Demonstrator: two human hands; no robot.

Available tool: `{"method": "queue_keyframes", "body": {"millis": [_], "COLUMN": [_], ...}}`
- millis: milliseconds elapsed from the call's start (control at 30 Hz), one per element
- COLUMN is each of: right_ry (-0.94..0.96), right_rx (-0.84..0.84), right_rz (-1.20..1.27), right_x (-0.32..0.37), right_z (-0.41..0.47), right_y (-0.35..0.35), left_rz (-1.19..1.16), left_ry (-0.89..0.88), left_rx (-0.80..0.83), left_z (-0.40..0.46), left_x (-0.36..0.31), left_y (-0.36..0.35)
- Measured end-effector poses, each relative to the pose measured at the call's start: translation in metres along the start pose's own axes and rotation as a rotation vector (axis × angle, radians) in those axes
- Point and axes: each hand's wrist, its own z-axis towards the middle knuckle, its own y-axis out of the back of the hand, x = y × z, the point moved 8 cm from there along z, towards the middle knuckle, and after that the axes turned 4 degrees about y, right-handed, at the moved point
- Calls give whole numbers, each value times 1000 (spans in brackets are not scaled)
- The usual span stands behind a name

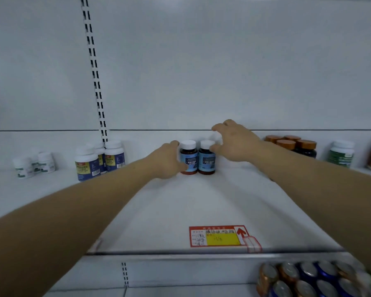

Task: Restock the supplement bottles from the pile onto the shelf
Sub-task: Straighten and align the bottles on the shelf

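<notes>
The placement step is judged to be in hand: two blue-labelled supplement bottles [197,157] are stood upright, side by side, deep on the shelf [180,211], well behind the red price tag [217,236]. The left bottle is gripped by the left hand [167,159], fingers curled round its side. The right hand [234,142] is held spread and loosely open, its thumb at the right bottle's cap; a grip cannot be confirmed. Next, release and a clean withdrawal are called for.

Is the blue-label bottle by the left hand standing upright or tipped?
Upright. The left blue-label bottle stands on the shelf, white cap up, beside its twin. The left hand holds its side.
</notes>
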Motion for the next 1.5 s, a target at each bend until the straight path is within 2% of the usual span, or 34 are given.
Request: {"method": "queue_keyframes", "body": {"millis": [233, 400, 533, 700, 800, 933, 1067, 1333, 1500], "right_ry": [-187, -309, -334, -295, -219, -55, 56, 75, 61], "right_rx": [14, 8, -6, 45, 108, 69, 40, 36, 59], "right_rz": [-98, -103, -66, 23, 69, 174, 273, 396, 333], "right_x": [-53, -103, -139, -181, -201, -211, -211, -211, -206], "right_z": [-49, -91, -114, -118, -112, -101, -94, -97, -103], "right_y": [53, 73, 72, 54, 41, 30, 23, 13, 16], "left_rz": [-30, -81, -65, -82, -207, -387, -363, -319, -261], "left_ry": [-189, -217, -222, -156, -89, 42, 109, 156, 172], "left_rx": [71, 124, 141, 142, 115, 85, 26, 17, 36], "left_z": [-32, -44, -39, -16, 1, 17, 21, 22, 21], "left_x": [-68, -109, -139, -177, -197, -203, -200, -196, -195], "left_y": [-4, -37, -60, -90, -105, -130, -141, -145, -137]}}
